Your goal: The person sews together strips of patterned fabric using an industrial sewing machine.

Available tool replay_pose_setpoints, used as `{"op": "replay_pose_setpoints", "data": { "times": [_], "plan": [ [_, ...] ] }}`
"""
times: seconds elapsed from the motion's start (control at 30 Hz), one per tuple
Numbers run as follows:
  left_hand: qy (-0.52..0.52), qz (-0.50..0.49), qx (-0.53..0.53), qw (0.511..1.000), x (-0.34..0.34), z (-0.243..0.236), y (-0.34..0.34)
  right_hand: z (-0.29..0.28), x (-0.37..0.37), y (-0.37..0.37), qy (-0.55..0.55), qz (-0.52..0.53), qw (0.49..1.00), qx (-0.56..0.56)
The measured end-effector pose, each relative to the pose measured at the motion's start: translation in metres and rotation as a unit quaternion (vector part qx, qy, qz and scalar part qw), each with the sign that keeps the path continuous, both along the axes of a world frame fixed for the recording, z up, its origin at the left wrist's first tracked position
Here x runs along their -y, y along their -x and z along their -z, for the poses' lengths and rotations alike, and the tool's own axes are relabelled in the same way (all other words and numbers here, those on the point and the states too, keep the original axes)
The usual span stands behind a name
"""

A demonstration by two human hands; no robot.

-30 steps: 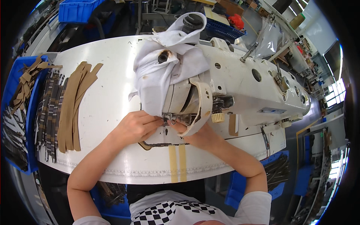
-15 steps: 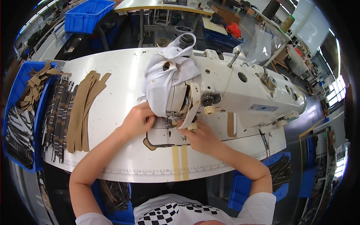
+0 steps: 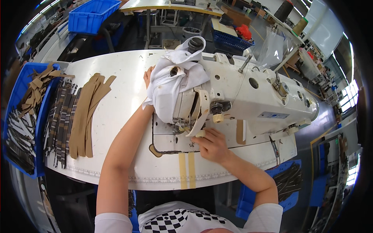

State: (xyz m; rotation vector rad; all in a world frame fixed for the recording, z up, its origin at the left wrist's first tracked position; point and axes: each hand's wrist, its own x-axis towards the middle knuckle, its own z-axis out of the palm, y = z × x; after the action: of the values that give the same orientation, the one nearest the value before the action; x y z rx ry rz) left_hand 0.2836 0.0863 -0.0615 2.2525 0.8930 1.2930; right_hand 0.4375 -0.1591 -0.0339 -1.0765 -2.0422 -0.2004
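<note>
Standing on a white tabletop (image 3: 120,105), the white, scuffed metal sewing machine (image 3: 252,91) carries a loosely wrapped, stained white cloth (image 3: 165,93) around its left end. Behind that end, the left hand (image 3: 148,77) is mostly hidden by the cloth; its grip cannot be told. In front, the right hand (image 3: 213,146) is partly curled beside the machine's curved cream guard (image 3: 202,110); whether it holds anything cannot be seen.

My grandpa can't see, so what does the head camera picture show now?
At a white sewing machine, a person's left hand is partly hidden behind white cloth and the right hand is by a curved white guard. Brown strips and striped strips lie at left.
</note>
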Motion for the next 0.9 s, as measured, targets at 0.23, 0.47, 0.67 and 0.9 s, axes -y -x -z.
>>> {"op": "replay_pose_setpoints", "data": {
  "times": [0.23,0.47,0.67,0.9],
  "plan": [
    [0.126,0.135,0.148,0.972,0.006,-0.021,-0.01,0.001,0.001,-0.003,0.002,0.009,1.0,0.01],
    [0.491,0.121,0.592,0.628,-0.015,-0.051,0.078,0.001,0.002,-0.005,-0.021,0.009,1.0,0.006],
    [0.492,0.441,0.588,0.467,0.081,-0.084,0.172,-0.015,0.003,0.002,-0.136,0.033,0.989,-0.038],
    [0.504,0.529,0.521,0.442,0.137,-0.084,0.21,-0.064,-0.006,0.007,-0.311,0.037,0.929,0.199]
  ]
}}
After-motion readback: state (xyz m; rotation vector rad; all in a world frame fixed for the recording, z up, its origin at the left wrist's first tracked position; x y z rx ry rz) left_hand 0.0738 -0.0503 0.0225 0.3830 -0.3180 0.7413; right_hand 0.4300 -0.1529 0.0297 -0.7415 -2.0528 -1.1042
